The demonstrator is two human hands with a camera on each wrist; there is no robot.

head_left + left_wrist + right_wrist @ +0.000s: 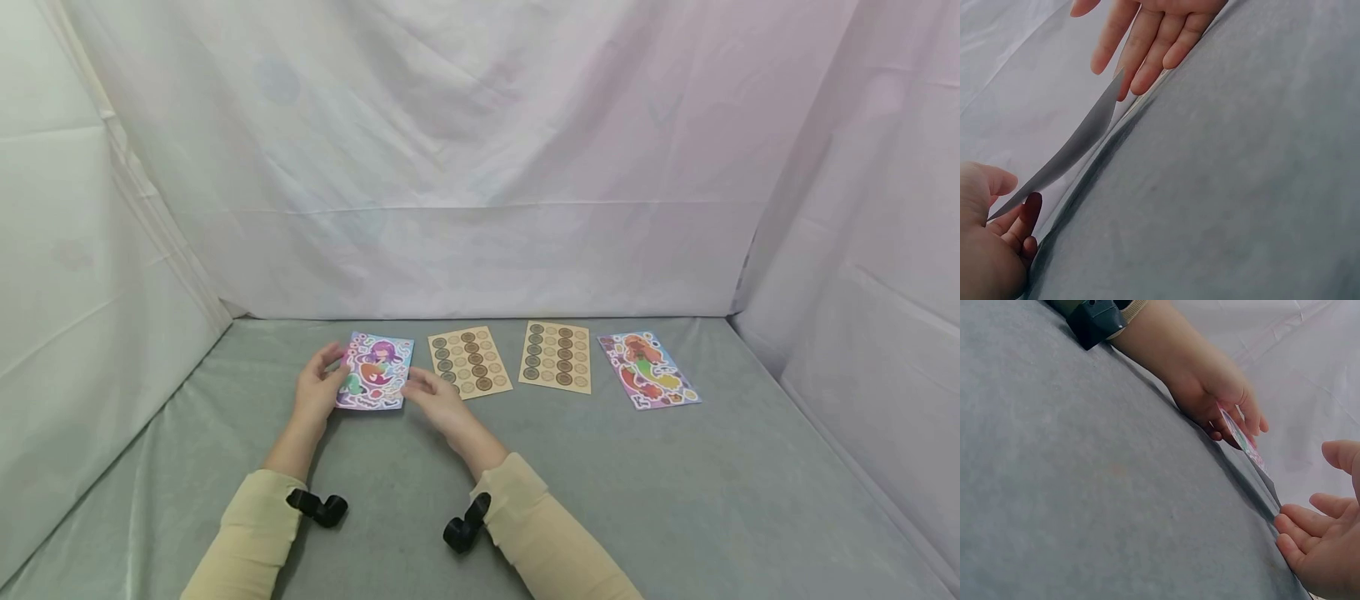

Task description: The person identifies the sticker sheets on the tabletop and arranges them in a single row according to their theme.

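Note:
My left hand (317,392) pinches the left edge of a mermaid sticker sheet (375,372), thumb on the printed face and fingers underneath. Purple hair and an orange tail show on the print. Seen almost edge-on in the left wrist view, the sheet (1079,142) is slightly bent and tilted, raised over the cloth. My right hand (444,406) is at its opposite edge; in the right wrist view that hand (1329,540) has extended fingers, their tips right at the sheet's edge and the thumb apart from it.
Right of the held sheet lie two tan sheets of round stickers, one partly behind my right hand (471,360) and another (555,358) beside it. Farther right is a second mermaid sticker sheet (649,371). Grey cloth (675,500) covers the table; white curtains (480,167) enclose it.

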